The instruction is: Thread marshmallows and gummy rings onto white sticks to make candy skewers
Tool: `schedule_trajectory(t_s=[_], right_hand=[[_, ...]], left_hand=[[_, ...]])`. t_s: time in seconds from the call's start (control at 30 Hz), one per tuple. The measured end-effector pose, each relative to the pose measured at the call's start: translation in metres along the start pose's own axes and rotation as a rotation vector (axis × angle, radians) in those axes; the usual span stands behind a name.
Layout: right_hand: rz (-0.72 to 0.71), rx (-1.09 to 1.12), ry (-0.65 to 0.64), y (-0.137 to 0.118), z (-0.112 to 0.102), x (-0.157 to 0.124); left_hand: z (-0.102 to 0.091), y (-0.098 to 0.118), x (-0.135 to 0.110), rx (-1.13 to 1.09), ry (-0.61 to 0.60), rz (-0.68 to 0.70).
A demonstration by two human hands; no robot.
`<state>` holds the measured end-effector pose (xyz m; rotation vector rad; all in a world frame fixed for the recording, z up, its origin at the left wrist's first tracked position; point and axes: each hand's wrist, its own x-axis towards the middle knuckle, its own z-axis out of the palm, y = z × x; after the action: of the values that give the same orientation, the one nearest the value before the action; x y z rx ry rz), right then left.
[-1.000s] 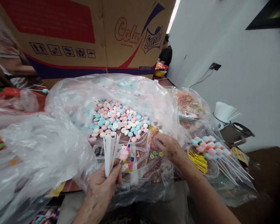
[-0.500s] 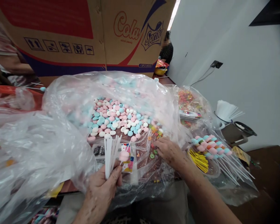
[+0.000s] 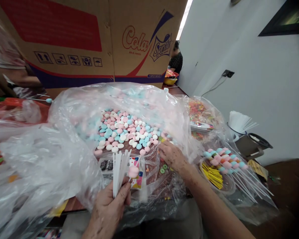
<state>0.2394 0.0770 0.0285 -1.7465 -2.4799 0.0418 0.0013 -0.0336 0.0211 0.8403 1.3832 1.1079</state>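
Observation:
My left hand [image 3: 111,200] is closed around a bundle of thin white sticks [image 3: 118,172], held upright. It also grips one separate stick with pink marshmallow-like candies [image 3: 133,171] threaded on it. My right hand [image 3: 173,157] reaches down at the right edge of the candy pile, fingers bunched together; whatever lies between the fingertips is hidden. Small green ring candies [image 3: 163,168] lie just below it. In front of both hands spreads a pile of pink, blue and white candies [image 3: 122,129] inside an opened clear plastic bag [image 3: 72,99].
A large cardboard box [image 3: 79,33] stands behind the bag. At right are finished candy skewers [image 3: 225,161], a tub of gold ties [image 3: 211,176] and a grey jug [image 3: 251,146] beside white sticks. Crumpled plastic [image 3: 45,159] covers the left. Other people are beyond the box.
My right hand has moved slightly left and away from me, among the ring candies. My left hand keeps its grip on the sticks. The camera view has tilted up slightly.

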Motion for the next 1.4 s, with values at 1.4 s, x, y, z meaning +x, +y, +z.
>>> schedule_trajectory(t_s=[1.4], right_hand=[[0.062,1.739,-0.327,-0.063,-0.002,-0.029]], left_hand=[[-0.01,-0.014,0.006,0.307,-0.264,0.201]])
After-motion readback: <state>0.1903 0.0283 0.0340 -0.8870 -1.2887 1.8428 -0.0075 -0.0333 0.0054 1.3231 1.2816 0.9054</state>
